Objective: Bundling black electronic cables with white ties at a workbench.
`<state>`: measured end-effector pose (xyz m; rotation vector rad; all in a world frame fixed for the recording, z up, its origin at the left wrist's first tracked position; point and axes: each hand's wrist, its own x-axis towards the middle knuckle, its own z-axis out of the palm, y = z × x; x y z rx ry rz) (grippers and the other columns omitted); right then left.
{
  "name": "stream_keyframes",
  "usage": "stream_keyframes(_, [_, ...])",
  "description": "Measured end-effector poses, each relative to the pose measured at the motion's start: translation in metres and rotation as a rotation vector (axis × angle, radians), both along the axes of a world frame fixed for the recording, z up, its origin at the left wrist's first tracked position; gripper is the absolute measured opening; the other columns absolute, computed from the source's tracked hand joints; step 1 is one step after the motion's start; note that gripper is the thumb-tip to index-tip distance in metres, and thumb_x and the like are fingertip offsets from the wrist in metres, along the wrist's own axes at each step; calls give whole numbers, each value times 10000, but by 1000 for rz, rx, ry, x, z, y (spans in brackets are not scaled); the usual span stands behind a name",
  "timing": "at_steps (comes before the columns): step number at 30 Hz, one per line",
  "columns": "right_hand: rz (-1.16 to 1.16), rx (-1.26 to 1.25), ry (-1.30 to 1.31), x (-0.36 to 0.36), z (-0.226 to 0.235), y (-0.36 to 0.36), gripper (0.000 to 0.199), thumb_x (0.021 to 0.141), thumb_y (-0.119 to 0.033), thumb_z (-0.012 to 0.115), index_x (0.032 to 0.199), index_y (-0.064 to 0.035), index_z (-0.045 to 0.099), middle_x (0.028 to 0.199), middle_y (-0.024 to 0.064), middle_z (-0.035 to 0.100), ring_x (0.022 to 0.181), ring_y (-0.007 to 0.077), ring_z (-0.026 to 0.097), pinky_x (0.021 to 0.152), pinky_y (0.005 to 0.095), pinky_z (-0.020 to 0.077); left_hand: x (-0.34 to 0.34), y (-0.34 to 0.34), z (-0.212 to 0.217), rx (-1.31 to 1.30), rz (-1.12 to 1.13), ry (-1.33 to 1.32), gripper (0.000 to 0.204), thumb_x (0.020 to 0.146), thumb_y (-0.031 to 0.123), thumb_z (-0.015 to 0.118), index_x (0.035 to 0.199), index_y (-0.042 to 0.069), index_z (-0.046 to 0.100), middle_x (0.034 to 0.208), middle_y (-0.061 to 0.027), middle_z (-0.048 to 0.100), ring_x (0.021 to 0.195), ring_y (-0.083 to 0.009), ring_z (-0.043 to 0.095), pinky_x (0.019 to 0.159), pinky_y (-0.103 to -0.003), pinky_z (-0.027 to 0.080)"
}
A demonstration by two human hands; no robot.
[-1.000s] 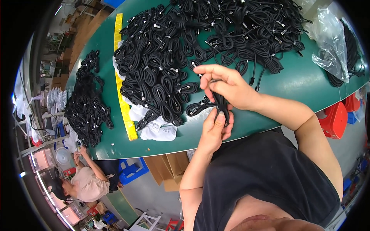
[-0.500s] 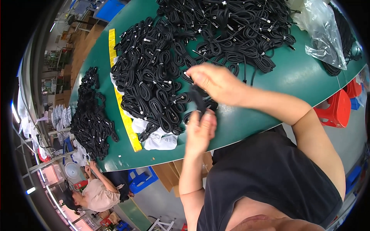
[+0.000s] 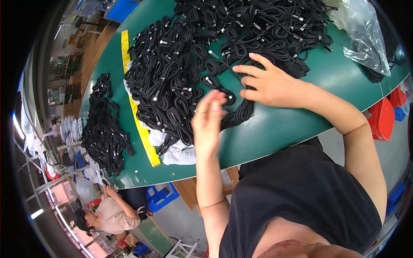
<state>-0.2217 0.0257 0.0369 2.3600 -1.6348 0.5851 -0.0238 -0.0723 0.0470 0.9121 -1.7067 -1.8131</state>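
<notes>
My left hand (image 3: 208,124) is raised at the right side of a heap of coiled black cables (image 3: 161,81); its fingers are stretched out, slightly blurred, and hold nothing visible. Over the near edge of a larger far heap of black cables (image 3: 258,32), my right hand (image 3: 275,86) spreads its fingers, open, with the fingertips over or against some cables. Between the hands lies a small coiled cable (image 3: 219,88) with a pale metal plug. Another black cable bundle (image 3: 244,112) rests on the green table (image 3: 275,133) just below my right fingers.
A yellow strip (image 3: 138,107) separates the cable heap from a further cable pile (image 3: 103,133) at left. White cloth-like bags (image 3: 180,155) stick out beneath the heap. A clear plastic bag (image 3: 365,43) lies at far right, red stools (image 3: 380,120) below. Another person (image 3: 116,215) works at lower left.
Both hands were together on a black cable bundle; they have parted. My left hand moved slightly left and up, my right hand right toward the far heap. The bundle is out of both hands.
</notes>
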Motion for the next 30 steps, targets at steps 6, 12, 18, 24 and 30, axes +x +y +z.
stream_keyframes(6, [81,-103,18,0,27,13,302,662,-215,649,931,-94,586,728,16,485,901,194,534,995,503,298,14,5,5,432,-400,185,477,910,214,477,1290,-41,342,980,-236,578,580,-185,579,569,-228,470])
stream_keyframes(12, [50,-248,-246,17,43,14,382,636,-276,703,916,-57,564,652,20,472,646,182,505,699,346,407,15,15,-13,481,-240,804,861,724,482,653,1314,-27,286,1176,-171,504,877,-236,552,759,-344,471])
stream_keyframes(18, [3,88,-355,38,53,17,404,747,-254,644,1083,-63,529,886,72,494,691,218,528,620,343,426,7,37,-25,249,-42,624,354,826,193,625,1108,12,511,1193,-137,493,996,-177,510,824,-313,422])
stream_keyframes(24, [49,-86,-468,37,38,8,154,682,-8,647,750,-15,509,700,96,467,608,255,510,508,345,432,-6,17,-19,207,-23,573,256,894,189,519,1071,5,515,1064,-125,565,808,-105,536,657,-236,438])
stream_keyframes(30, [73,-77,-522,41,51,4,140,735,-9,630,803,14,510,754,117,498,624,273,536,534,352,459,-17,13,-10,188,-43,652,255,919,195,468,1086,2,489,1017,-98,582,820,-115,559,673,-237,445])
